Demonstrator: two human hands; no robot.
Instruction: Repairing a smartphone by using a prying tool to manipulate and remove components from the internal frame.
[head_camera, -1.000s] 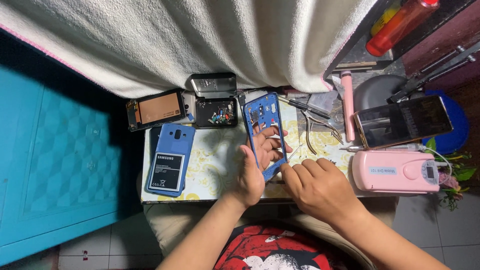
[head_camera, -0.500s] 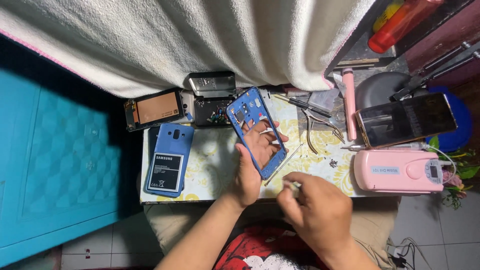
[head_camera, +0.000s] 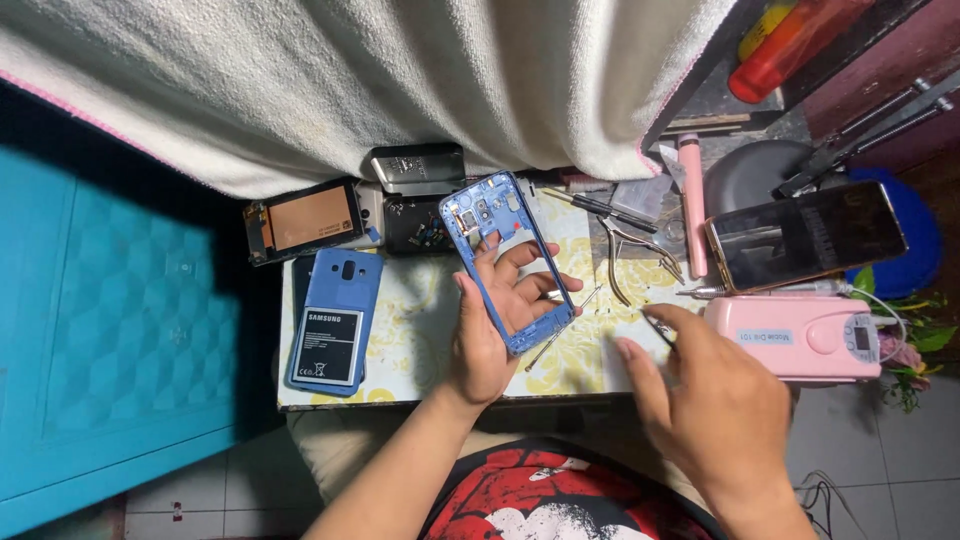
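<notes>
The left hand (head_camera: 490, 335) holds a blue plastic phone middle frame (head_camera: 505, 260), a thin open rectangle with camera cut-outs at its far end. The fingers (head_camera: 520, 262) curl through the opening, and the thumb presses the frame's left rail, so the frame sits tilted above the small table with a pale yellow-flowered cover (head_camera: 420, 330). Just right of those fingertips lies a slim metal screwdriver (head_camera: 562, 330), slanting on the cover. The right hand (head_camera: 710, 400) hovers loosely open, and its fingertips pinch a small dark sliver (head_camera: 660, 328) too blurred to identify. Beyond its fingers sits a pink, smooth, rounded plastic box device (head_camera: 800, 335). Left of the left thumb lies a blue phone body with an exposed dark battery (head_camera: 335, 320), flat and glossy. Beyond the frame, steel pliers (head_camera: 630, 255) rest.
</notes>
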